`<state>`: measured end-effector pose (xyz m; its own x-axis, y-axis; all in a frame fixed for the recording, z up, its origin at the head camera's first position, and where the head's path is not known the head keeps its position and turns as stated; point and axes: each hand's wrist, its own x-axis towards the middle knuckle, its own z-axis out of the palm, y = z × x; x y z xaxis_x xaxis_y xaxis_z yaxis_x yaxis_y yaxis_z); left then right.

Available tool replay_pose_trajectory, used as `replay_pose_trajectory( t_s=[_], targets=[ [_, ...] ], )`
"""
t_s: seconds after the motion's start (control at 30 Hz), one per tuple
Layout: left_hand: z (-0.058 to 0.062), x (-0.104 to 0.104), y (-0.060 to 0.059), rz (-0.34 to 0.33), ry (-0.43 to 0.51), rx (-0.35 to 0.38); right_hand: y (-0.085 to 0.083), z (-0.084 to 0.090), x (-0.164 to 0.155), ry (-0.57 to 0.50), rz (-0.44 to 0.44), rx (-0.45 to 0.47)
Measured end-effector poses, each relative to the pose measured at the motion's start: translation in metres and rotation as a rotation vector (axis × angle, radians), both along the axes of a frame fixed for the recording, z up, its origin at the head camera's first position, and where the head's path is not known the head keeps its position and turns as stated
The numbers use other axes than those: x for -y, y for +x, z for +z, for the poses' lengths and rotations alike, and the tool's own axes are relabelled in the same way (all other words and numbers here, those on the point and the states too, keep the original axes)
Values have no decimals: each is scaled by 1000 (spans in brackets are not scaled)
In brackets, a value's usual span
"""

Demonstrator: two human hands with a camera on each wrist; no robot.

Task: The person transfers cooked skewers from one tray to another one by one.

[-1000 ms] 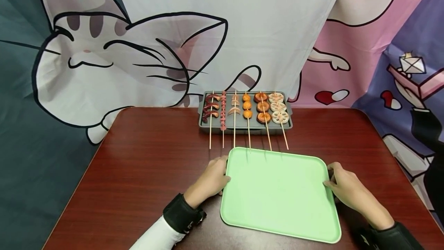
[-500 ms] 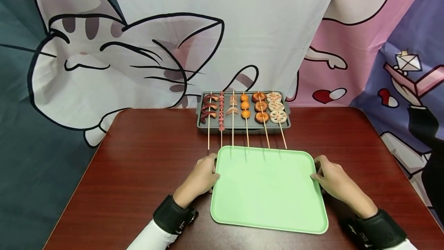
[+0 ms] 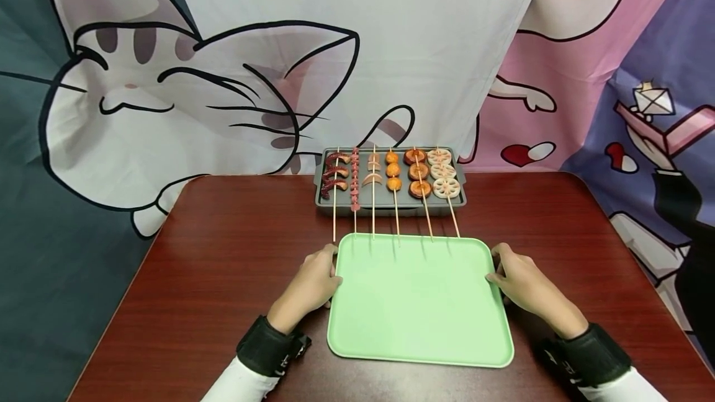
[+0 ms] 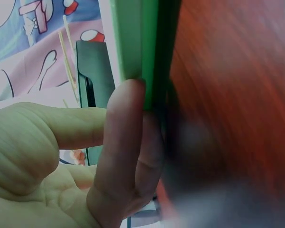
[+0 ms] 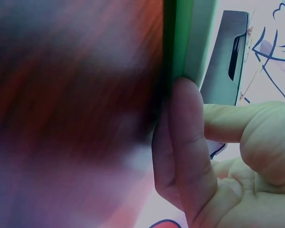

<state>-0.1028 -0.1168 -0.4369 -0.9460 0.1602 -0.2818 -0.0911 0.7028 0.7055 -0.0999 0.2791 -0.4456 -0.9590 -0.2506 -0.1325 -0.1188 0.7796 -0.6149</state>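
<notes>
Head view shows a green tray [image 3: 419, 303] flat on a dark wooden table [image 3: 223, 278], just in front of a grey pan [image 3: 391, 202] that carries six skewers [image 3: 393, 188]. The left hand [image 3: 310, 284] pinches the tray's left rim, and the right hand [image 3: 516, 284] pinches its right rim. In the left wrist view a finger [image 4: 125, 156] presses the thin green edge. The tray looks like light, stiff, smooth plastic, so it may slip; both side rims, near the pan end, seem the soundest hold. The skewer sticks reach out over the tray's far edge.
</notes>
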Motion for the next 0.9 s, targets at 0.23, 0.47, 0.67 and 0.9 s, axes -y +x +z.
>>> replay_pose_trajectory(
  t_s=[0.23, 0.47, 0.67, 0.9],
  targets=[
    [2, 7, 0, 10, -8, 19, -6, 1, 8, 13, 1, 7],
    [1, 14, 0, 10, -5, -6, -14, 0, 14, 46, 25, -13],
    [-1, 19, -1, 26, -7, -15, -18, 1, 20, 14, 19, 26],
    [-1, 24, -1, 31, 1, -12, -24, 1, 26, 71, 19, 24]
  ],
)
